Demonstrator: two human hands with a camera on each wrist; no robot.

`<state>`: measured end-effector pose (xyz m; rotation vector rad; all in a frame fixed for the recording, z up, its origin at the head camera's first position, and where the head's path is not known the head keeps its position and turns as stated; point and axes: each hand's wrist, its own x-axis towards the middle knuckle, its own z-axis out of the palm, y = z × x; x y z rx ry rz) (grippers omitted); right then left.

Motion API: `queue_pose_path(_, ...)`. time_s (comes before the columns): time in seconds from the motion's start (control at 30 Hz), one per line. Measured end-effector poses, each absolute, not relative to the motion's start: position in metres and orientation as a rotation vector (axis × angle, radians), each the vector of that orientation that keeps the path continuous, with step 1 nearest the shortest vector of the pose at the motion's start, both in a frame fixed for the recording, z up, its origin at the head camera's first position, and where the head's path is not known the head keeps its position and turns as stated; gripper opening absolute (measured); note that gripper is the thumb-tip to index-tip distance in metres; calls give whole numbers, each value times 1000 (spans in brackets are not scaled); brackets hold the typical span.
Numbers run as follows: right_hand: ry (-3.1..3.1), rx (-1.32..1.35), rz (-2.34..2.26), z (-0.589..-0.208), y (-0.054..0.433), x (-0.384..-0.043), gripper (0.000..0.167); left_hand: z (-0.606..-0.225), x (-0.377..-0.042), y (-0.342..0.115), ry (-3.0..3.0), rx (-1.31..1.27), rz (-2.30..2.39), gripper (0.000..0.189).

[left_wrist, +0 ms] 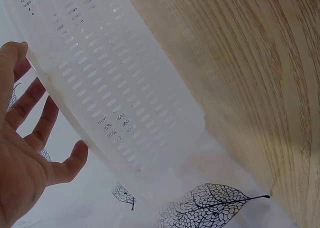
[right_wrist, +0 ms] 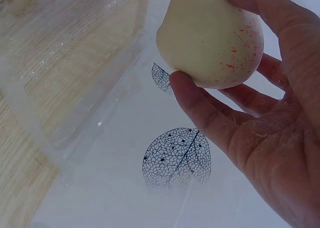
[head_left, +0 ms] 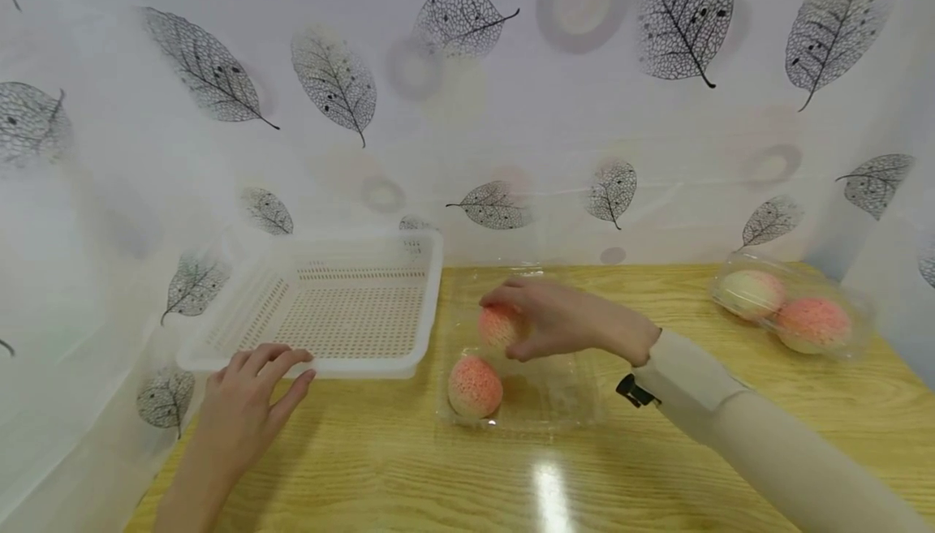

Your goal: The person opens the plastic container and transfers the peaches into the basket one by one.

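Right hand (head_left: 558,318) grips a rounded, peach-like object, cream flushed with pink (head_left: 498,327), between thumb and curled fingers, over the far left part of a shallow tray of clear plastic (head_left: 544,405). A second pink-and-cream peach-like object (head_left: 475,387) lies inside the tray, in its near left corner. Left hand (head_left: 252,395), with fingers relaxed and spread, touches the near rim of a white rectangular plastic basket (head_left: 431,302), whose slotted floor and walls are visible; the basket stands just left of the tray. Well apart, at the far right of the yellowish wood-grain table (head_left: 365,452), a clear plastic container (head_left: 863,334) holds two similar rounded objects (head_left: 814,324) side by side.
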<state>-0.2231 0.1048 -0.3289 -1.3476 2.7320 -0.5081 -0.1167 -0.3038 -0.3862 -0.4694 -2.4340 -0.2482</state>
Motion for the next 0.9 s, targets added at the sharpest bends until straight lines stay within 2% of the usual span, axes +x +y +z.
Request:
queue_pose_path(0.2, 2728, -1350, -525, -326, 98, -226, 68, -385, -117, -304, -2434, -474, -237, 25)
queue_pose_path(0.47, 2730, -1403, -582, -325, 89, -232, 67, -385, -117, -305, -2435, -475, -247, 20)
queue_pose_path(0.9, 2743, -1504, -729, -322, 72, -242, 68, -386, -117, -304, -2435, -475, -258, 26)
